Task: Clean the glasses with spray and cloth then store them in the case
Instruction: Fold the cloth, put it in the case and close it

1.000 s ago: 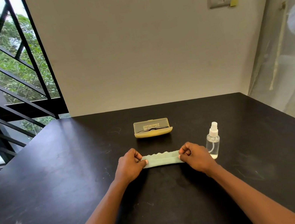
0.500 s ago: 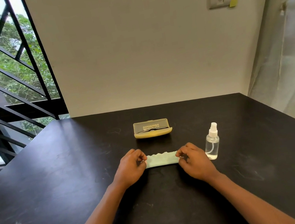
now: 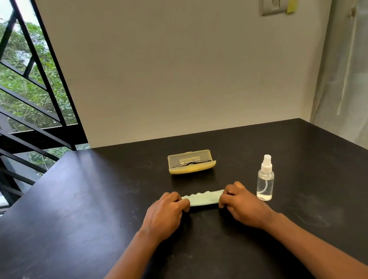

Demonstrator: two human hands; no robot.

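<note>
We count one cloth (image 3: 204, 200), one case (image 3: 191, 162) beyond it, one bottle (image 3: 264, 179); our left hand (image 3: 165, 212) and right hand (image 3: 239, 201) seemingly pinch the cloth's ends.

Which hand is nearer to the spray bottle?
Right. The right hand grips the cloth end just beside the spray bottle; the left hand grips the far end.

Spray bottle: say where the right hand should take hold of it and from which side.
Grip the spray bottle round its clear body, below the white nozzle. It stands upright just right of the right hand, so probably come in sideways from the left, thumb and fingers wrapping it.
</note>
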